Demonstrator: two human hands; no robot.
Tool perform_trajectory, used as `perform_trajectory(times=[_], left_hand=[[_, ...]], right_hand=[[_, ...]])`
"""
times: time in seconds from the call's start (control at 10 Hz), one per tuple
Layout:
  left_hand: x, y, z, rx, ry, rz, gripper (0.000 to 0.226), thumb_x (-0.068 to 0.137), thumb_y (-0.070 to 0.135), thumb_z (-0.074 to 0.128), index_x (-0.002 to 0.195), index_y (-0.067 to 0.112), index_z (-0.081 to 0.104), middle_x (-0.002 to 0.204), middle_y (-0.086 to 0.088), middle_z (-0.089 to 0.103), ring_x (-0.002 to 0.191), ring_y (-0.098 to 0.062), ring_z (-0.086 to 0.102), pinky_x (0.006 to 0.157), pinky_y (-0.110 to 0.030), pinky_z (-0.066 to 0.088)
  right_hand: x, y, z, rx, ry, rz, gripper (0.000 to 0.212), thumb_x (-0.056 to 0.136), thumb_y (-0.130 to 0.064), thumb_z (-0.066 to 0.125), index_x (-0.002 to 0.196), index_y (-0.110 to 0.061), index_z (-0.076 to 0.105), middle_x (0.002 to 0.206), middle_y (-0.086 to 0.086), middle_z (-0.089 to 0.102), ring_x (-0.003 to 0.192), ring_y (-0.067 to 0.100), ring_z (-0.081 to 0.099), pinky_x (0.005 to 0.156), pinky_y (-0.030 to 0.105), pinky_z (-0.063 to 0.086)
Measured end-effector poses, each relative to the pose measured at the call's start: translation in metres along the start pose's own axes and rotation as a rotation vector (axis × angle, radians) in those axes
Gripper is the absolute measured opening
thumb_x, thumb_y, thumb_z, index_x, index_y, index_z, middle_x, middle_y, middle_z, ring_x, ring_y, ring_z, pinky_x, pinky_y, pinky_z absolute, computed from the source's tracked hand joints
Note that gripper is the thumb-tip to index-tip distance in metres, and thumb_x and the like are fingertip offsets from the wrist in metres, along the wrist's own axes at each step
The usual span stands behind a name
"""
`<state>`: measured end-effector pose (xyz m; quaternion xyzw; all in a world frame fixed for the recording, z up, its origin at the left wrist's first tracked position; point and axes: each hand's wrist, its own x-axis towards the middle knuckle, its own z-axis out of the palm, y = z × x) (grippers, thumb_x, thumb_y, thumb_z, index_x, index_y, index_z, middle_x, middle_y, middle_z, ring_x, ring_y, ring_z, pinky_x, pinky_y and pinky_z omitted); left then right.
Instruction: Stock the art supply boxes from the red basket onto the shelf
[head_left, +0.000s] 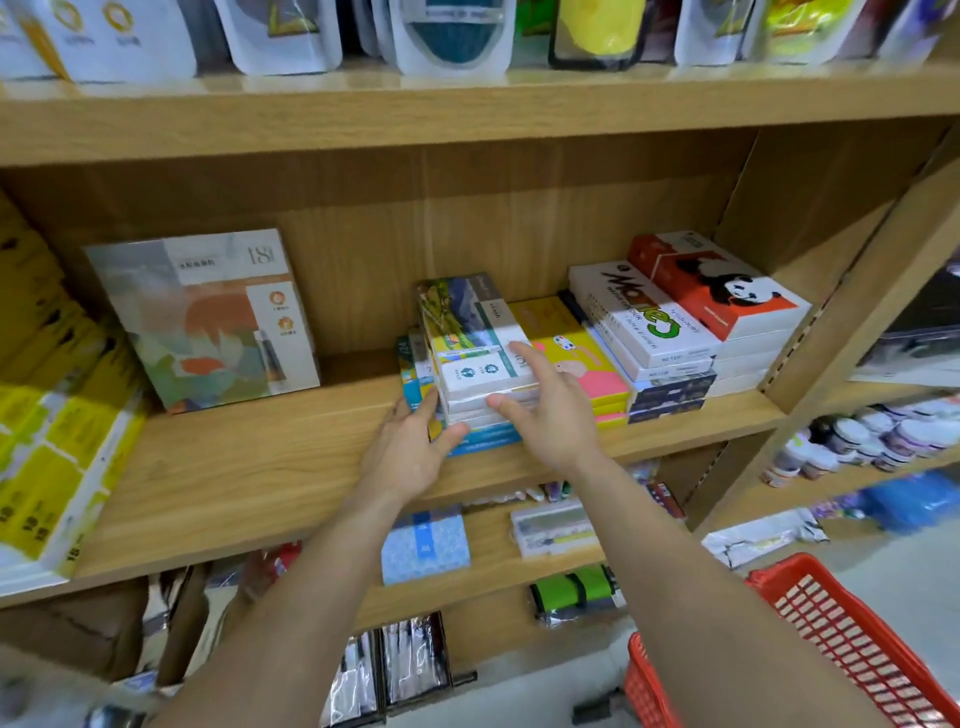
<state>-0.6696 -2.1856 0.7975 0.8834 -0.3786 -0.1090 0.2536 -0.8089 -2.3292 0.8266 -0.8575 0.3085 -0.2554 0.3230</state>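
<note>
While the left hand (410, 441) lies with straight fingers against the left side of the stack of art supply boxes (470, 338), the right hand (545, 410) is spread, forefinger on the stack's top and thumb at its front edge. The stack sits on the wooden shelf (260, 467). Just right of it lie yellow boxes (566, 338), and well below and right of it stands the red basket (831, 634).

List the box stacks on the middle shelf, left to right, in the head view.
upright box marked 18 → landscape-print stack → yellow-and-pink stack → white watercolour stack → red panda stack
</note>
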Motion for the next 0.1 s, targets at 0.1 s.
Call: perform_trajectory(times=[0.1], left_hand=[[-0.0123, 0.0182, -0.0063, 0.03, 0.105, -0.058, 0.071, 0.09, 0.064, 0.052, 0.151, 0.03, 0.036, 0.152, -0.007, 0.047, 0.134, -0.03, 0.046, 0.101, -0.041, 0.043]], right_hand=[[0.0025, -0.0056, -0.0104, -0.085, -0.059, -0.048, 0.075, 0.086, -0.064, 0.06, 0.15, -0.04, 0.032, 0.139, 0.007, 0.056, 0.126, 0.031, 0.05, 0.102, 0.047, 0.045]])
